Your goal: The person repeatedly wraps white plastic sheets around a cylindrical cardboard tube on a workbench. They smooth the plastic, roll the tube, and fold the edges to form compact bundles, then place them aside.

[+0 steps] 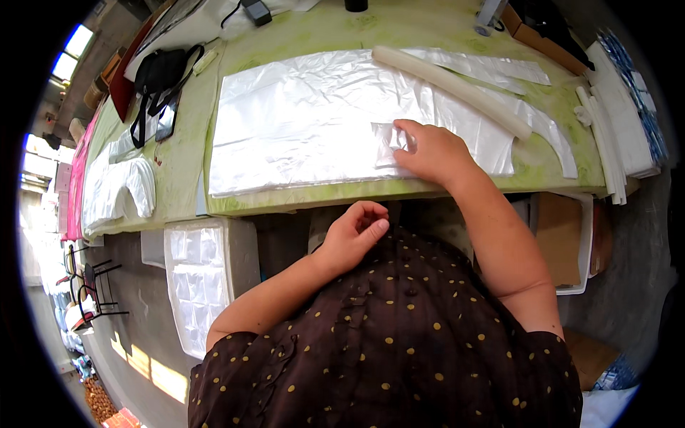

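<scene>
A stack of shiny white plastic sheets [292, 121] lies along the front of the table. On its right part rests a small folded clear plastic packet [385, 147]. My right hand [437, 153] reaches over the stack, thumb and forefinger curved round the packet's right end. Below the table's front edge, close to my body, my left hand [353, 232] is loosely closed, fingers curled towards the thumb; nothing shows in it. A long whitish roll [457, 93] lies slantwise across the stack's far right, beyond my right hand. Loose plastic strips [546, 132] stick out past it.
The table has a green patterned cover [307, 32]. At its left are a black bag [158, 71], a phone [166, 121] and folded white plastic [120, 189]. A bin of clear packets [196, 271] stands below left, an open carton [564, 239] below right. White bundles [621, 107] sit far right.
</scene>
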`<state>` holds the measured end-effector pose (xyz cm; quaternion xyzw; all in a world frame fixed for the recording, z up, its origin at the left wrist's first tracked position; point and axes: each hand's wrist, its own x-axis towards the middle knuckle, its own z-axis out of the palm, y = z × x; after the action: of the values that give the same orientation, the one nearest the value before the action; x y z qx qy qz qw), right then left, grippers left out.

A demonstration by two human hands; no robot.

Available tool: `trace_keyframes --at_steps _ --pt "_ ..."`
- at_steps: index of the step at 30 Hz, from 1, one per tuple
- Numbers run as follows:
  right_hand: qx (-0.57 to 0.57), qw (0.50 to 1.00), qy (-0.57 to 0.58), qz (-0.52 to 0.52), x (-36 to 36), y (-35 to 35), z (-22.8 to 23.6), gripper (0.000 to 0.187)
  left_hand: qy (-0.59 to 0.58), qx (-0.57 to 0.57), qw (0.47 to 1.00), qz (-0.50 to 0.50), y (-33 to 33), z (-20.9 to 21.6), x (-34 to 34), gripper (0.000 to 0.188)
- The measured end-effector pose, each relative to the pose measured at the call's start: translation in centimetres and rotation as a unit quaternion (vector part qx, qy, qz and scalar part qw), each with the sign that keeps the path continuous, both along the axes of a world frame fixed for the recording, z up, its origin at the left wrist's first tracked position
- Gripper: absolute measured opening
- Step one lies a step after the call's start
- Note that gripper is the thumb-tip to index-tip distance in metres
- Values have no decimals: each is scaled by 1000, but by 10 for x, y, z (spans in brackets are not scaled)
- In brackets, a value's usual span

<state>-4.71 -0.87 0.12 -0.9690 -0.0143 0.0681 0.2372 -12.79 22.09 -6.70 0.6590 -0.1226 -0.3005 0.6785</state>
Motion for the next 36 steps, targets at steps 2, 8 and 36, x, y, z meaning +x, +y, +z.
trace_keyframes --at_steps 2,8,36 --pt "-44 998 -18 44 -16 8 4 52 243 -34 965 88 0 -7 2 43" --pt "149 977 -96 121 -95 27 -17 49 265 -203 929 159 -15 -13 -3 33" --pt "530 847 29 14 -104 56 -61 28 -87 106 921 363 255 18 2 22"
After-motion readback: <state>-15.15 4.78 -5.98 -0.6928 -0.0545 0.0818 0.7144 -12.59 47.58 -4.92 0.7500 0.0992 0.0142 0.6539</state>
